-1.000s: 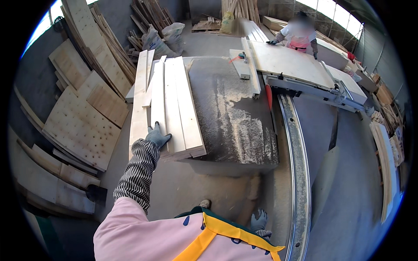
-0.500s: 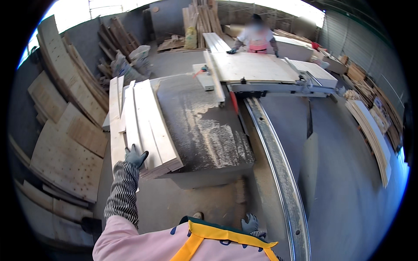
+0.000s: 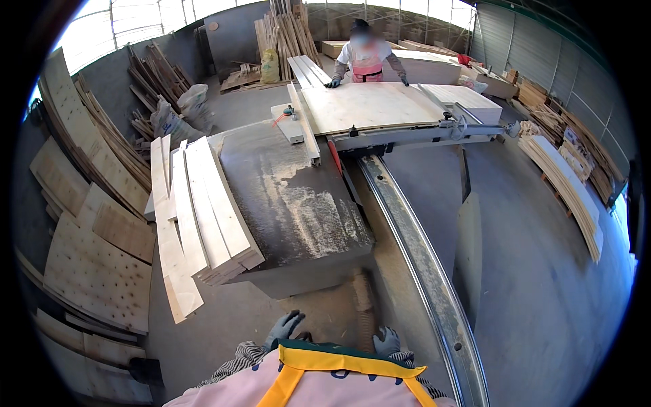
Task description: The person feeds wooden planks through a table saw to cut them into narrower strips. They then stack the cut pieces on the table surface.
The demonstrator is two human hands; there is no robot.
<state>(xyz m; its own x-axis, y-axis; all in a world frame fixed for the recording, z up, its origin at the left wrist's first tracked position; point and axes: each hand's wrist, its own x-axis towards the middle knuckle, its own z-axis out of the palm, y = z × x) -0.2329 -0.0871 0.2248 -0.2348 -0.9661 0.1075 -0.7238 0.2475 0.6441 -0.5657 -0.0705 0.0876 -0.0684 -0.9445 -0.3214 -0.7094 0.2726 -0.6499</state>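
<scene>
My left hand [image 3: 283, 327], in a grey glove, hangs close to my body with its fingers apart and holds nothing. A little to its right, my gloved right hand [image 3: 387, 341] is also empty, its fingers spread, beside a ribbed hose [image 3: 363, 308]. Ahead of my left hand lies a stack of pale wooden boards [image 3: 220, 210] on the left side of the saw table [image 3: 298, 203]. Narrower loose strips [image 3: 178, 271] lie along the stack's left edge and stick out toward me. Sawdust covers part of the dark tabletop.
A metal rail [image 3: 424, 271] runs from near my right side to the sliding fence [image 3: 413, 139]. Behind it, a co-worker [image 3: 367, 61] stands with gloved hands at a large plywood sheet [image 3: 369, 105]. Sheets [image 3: 102, 271] lean at left; a board pile [image 3: 566, 193] stands at right.
My left hand has left the board stack and drawn back to my body. The view has shifted a little to the right. My right hand stays low.
</scene>
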